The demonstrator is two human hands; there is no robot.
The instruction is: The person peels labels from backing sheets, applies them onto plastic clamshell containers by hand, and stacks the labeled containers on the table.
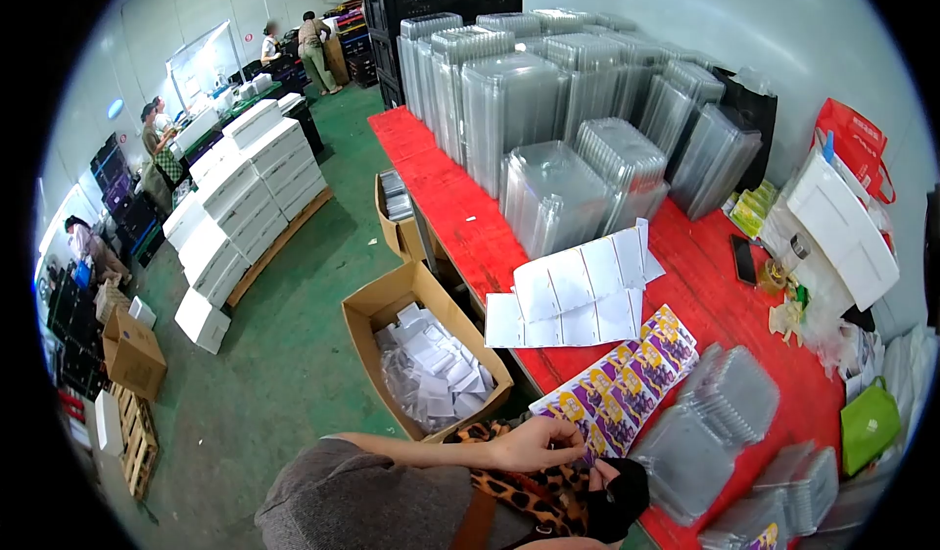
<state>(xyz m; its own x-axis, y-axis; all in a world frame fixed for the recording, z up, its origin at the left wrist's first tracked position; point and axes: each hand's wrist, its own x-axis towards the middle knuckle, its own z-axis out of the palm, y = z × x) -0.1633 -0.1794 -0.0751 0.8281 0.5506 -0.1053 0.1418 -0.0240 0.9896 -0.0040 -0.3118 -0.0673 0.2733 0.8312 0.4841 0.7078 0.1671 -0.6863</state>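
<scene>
The sheet of purple-and-yellow stickers [636,379] lies on the red table [697,256], right of the frame's lower middle. At its bottom end, the left hand [539,444] and black-gloved right hand [617,496] curl their fingers; I cannot tell whether either grips anything. White paper sheets [578,290] lie just above, 2 piles of clear plastic boxes [685,462] lower right, and a carton [367,339] of paper scraps [436,364] left.

Red tbl [700,246] w/ clr plastic tubs [514,104], sticker sht [627,383], phone [743,259]
</scene>
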